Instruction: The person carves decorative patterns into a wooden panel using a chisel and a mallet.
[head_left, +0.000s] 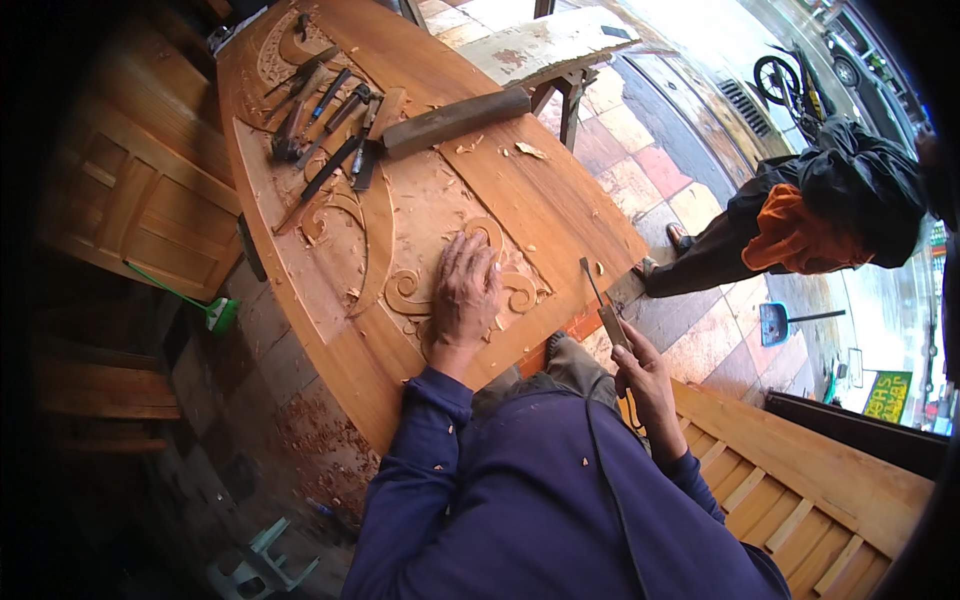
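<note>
A large carved wooden panel [575,215] lies before me, with raised scrolls and recessed ground. My left hand [467,285] rests flat on it, fingers stretched out, beside a curled scroll [520,291] and partly covering the carving. Off the panel's near right edge, my right hand [645,375] is closed around the wooden handle of a carving chisel [609,322]. Its thin metal blade points up and away from me, apart from the carved scrolls. Further up the panel lie several chisels and other hand tools [325,187], next to a long dark wooden block [455,122].
Wood shavings [530,150] are scattered over the panel. A person in dark clothes with an orange cloth [800,235] stands at the right. Around are a slatted wooden piece [790,480], a blue dustpan [775,323], a green broom [220,314] and panelled doors [150,200].
</note>
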